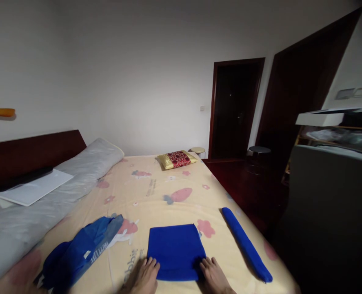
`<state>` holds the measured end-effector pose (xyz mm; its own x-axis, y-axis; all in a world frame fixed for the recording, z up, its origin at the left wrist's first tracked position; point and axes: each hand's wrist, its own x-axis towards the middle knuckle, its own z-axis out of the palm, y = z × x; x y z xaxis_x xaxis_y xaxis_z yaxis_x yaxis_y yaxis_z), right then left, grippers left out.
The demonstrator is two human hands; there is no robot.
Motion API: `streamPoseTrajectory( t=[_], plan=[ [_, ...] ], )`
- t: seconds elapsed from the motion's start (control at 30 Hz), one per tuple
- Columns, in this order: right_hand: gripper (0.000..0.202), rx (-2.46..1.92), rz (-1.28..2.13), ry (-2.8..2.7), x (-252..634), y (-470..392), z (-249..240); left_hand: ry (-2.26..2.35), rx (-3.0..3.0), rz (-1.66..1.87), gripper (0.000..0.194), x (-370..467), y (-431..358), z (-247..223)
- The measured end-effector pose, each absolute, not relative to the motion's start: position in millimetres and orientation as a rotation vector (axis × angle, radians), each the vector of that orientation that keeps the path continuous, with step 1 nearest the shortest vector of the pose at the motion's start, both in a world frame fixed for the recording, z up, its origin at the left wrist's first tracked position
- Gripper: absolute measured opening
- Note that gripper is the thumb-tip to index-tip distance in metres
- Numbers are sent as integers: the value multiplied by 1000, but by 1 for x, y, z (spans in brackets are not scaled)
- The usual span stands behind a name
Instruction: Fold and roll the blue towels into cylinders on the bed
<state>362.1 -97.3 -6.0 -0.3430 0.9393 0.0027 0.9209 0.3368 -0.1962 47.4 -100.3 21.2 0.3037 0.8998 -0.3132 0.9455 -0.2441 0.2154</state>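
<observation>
A flat, squarish piece of blue cloth [176, 249] lies folded on the bed in front of me, with a crease or narrow fold along its near edge. At its near left corner, my left hand [148, 274] has its fingers bent over the cloth's edge. My right hand [213, 274] holds the near right corner in the same way, fingers curled; the thumbs are hard to make out. To the right lies a long, rolled blue cloth [246, 245]. A crumpled dark-blue garment [79, 253] with printed lettering lies to the left.
The bed [156, 212] has a cream sheet with carrot and flower prints. A gold-and-red pillow [177, 159] sits at its far end. Along the headboard runs a grey wrapped bundle [85, 175] bearing a white board [34, 188]. A dark cabinet [327, 212] stands right; stools are beyond.
</observation>
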Motion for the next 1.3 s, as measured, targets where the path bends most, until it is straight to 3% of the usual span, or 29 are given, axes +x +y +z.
streamPoseTrajectory(
  t=[0.27,0.5,0.7,0.8,1.07,1.3],
  plan=[
    [35,-1848,309,-2446,360,-101,-6,1742,2120,-313,51,67,-112,65],
    [52,-1829,290,-2512,350,-98,-9,1614,2189,-273,68,69,-111,38],
    [60,-1172,661,-2712,336,-111,3,1270,2318,-153,72,99,-115,32],
    [65,-1153,741,-2683,342,-112,1,1220,2283,-226,74,100,-118,45],
    [75,-1717,644,-2545,373,-102,26,1570,2364,24,43,43,-109,42],
    [64,-1582,656,-2591,358,-107,32,1739,2448,117,39,33,-102,28]
  ],
)
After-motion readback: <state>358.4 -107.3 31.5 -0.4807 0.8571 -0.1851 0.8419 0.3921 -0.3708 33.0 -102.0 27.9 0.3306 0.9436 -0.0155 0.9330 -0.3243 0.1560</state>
